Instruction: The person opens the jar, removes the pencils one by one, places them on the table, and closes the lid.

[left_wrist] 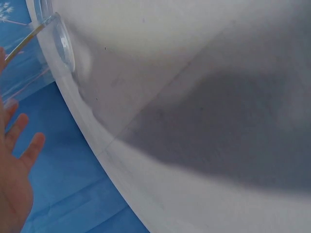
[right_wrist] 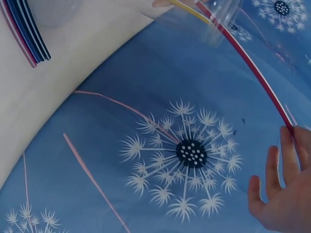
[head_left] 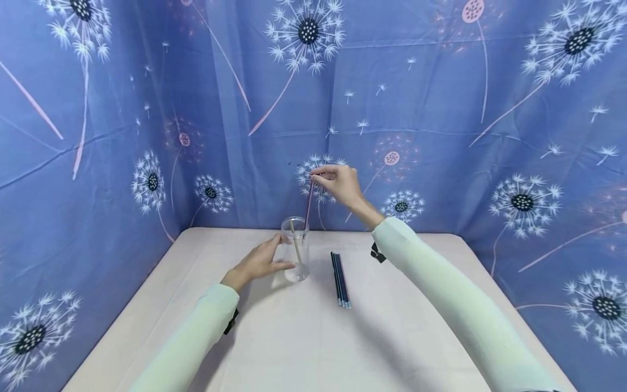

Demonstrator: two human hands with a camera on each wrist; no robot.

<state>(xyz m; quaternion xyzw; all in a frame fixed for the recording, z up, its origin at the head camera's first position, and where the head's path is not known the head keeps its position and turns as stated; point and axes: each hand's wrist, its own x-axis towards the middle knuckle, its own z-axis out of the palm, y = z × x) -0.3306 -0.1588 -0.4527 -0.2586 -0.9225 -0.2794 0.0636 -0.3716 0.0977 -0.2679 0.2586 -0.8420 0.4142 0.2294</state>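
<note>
A clear jar [head_left: 302, 250] stands upright near the table's back edge, with a yellowish pencil [head_left: 296, 242] leaning inside it. My left hand [head_left: 262, 258] holds the jar from its left side, thumb across the front; in the left wrist view some of its fingers [left_wrist: 30, 150] spread loosely beside the jar. Above and to the right, my right hand [head_left: 340, 184] pinches a dark red pencil [head_left: 309, 204] by its top end. That pencil slants down, its lower end within the jar's mouth. The right hand's other fingers [right_wrist: 273, 170] stay apart from the pencil.
Several dark pencils [head_left: 340, 280] lie side by side on the white table [head_left: 279, 337], right of the jar. Behind the table hangs a blue cloth [head_left: 274, 185] with a dandelion pattern, which also covers both sides.
</note>
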